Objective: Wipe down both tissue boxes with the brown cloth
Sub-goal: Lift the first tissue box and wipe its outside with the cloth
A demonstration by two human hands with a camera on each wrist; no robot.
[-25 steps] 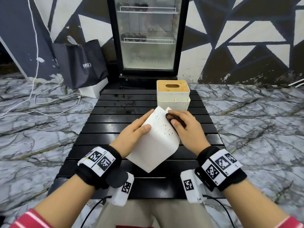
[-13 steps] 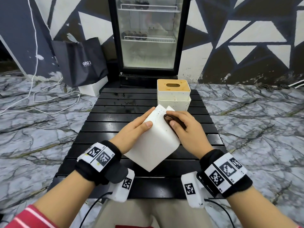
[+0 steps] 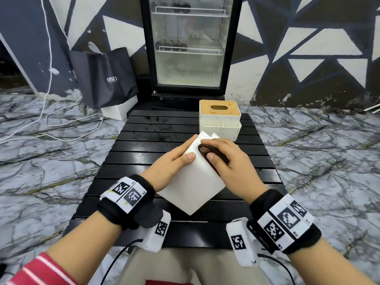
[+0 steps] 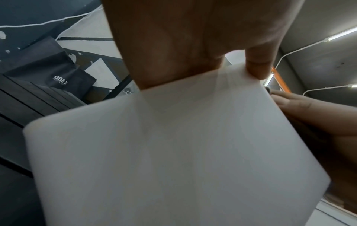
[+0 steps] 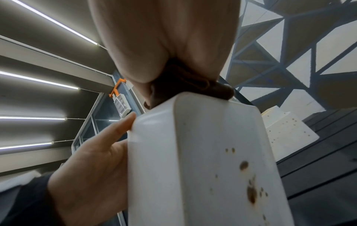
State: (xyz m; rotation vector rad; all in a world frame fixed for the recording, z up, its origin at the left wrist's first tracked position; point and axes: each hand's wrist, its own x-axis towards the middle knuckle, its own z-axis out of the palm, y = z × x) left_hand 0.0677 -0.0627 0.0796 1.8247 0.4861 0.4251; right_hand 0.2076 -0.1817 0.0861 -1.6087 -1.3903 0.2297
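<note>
A white tissue box (image 3: 193,182) is held tilted above the black slatted table (image 3: 144,145). My left hand (image 3: 174,161) grips its left side, thumb on the upper face. My right hand (image 3: 224,159) presses the bunched brown cloth (image 3: 213,154) against the box's upper right edge. In the right wrist view the brown cloth (image 5: 185,87) sits on the box's corner, and brown stains (image 5: 251,194) mark the white box (image 5: 203,168). The left wrist view is filled by the white box (image 4: 173,152). A second white tissue box with a wooden lid (image 3: 219,118) stands at the table's far end.
A glass-door fridge (image 3: 189,44) stands behind the table, with a black bag (image 3: 104,77) to its left. White cables (image 3: 51,124) lie on the marble floor. The person's knees are at the table's near edge.
The right hand with the cloth has slid a little up and left along the box's edge. The box has turned, so its spotted face no longer shows in the head view.
</note>
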